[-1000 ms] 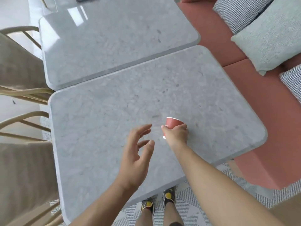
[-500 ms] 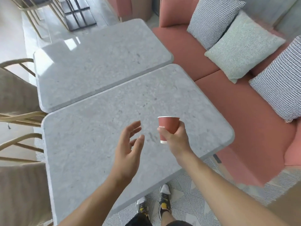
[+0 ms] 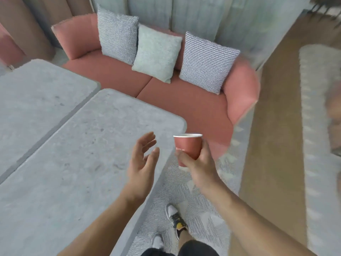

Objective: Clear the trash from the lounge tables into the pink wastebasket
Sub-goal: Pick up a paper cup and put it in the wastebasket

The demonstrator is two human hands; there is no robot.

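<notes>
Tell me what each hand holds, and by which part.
The right hand grips a red paper cup with a white rim, upright, round its lower wall near the base. The left hand is open and holds nothing.

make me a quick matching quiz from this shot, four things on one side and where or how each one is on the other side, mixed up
Things
1. red paper cup
2. left hand
3. pale green cushion
4. near table

Place or state
a. between the two checked cushions on the pink sofa
b. open, holding nothing
c. grey stone-look top, left of the cup
d. held upright in the right hand

Pairs: 1-d, 2-b, 3-a, 4-c
</notes>
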